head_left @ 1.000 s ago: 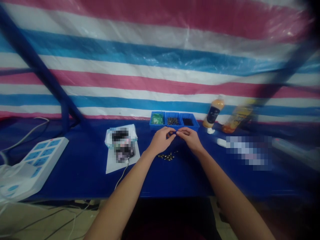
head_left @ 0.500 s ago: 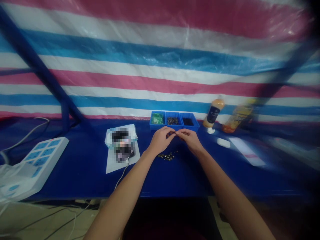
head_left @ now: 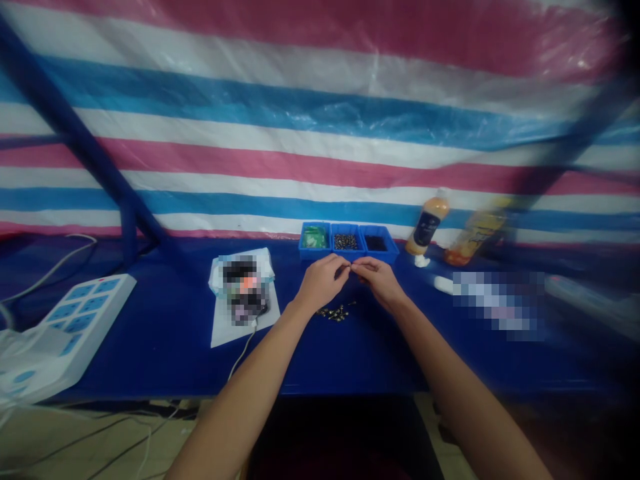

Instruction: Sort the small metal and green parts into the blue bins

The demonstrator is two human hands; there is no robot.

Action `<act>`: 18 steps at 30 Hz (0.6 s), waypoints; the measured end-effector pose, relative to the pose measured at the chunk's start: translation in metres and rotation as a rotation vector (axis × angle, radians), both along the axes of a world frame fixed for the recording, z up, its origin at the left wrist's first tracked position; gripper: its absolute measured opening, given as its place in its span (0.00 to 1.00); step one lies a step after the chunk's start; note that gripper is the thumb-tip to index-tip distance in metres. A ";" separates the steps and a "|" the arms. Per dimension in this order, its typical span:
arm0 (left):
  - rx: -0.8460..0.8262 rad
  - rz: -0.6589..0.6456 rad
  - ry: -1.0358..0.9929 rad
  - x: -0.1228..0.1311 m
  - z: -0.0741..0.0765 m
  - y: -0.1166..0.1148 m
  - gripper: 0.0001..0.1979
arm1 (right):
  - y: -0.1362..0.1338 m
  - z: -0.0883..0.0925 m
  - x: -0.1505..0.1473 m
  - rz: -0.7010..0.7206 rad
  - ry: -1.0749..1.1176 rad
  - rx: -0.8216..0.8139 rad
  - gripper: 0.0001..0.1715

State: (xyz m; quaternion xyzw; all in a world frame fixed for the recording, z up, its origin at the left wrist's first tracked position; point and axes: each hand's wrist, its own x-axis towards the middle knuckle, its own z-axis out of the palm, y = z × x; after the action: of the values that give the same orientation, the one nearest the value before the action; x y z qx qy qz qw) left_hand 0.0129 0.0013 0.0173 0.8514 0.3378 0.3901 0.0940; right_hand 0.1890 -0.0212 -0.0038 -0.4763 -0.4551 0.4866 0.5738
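Blue table covering (head_left: pixel 165 360) is spread beneath both hands, and the left hand (head_left: pixel 323 282) and right hand (head_left: pixel 383 280) are held together above it, just in front of a row of three blue plastic bins (head_left: pixel 310 253). Both are closed to a narrow pinch, their fingertips (head_left: pixel 349 265) meeting, and whatever may be held there is hidden by the fingers and cannot be made out. A small cluster of metal parts (head_left: pixel 334 313) lies on the table just below the hands; they are too small to be identified or counted exactly. Green packets (head_left: pixel 314 237) are held in the left bin, dark metal parts (head_left: pixel 346 241) in the middle one, and dark contents (head_left: pixel 376 244) that cannot be told apart in the right one. Two bottles are stood to the right, one with an orange-toned body (head_left: pixel 427 225) and one yellow (head_left: pixel 475 235); no writing on either can be read. A pixelated object (head_left: pixel 245 290) is laid on a white sheet (head_left: pixel 245 331), a second pixelated patch (head_left: pixel 500 303) obscures the right side, and a white panel with blue keys (head_left: pixel 85 320) is cut off at the left edge.
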 end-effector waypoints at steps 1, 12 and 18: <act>0.004 -0.001 0.006 0.000 0.000 0.000 0.08 | 0.000 0.000 0.000 -0.001 0.002 0.000 0.22; 0.109 0.021 0.136 0.001 0.003 -0.003 0.10 | 0.001 -0.003 0.001 -0.003 -0.009 0.017 0.24; 0.132 0.071 0.108 0.004 0.002 -0.005 0.10 | -0.002 0.002 -0.002 -0.005 0.031 0.010 0.23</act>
State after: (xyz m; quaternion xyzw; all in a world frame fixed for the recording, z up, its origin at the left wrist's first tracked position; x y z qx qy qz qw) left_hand 0.0169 -0.0039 0.0191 0.8630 0.3459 0.3682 0.0053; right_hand 0.1872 -0.0232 -0.0021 -0.4670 -0.4474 0.4899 0.5846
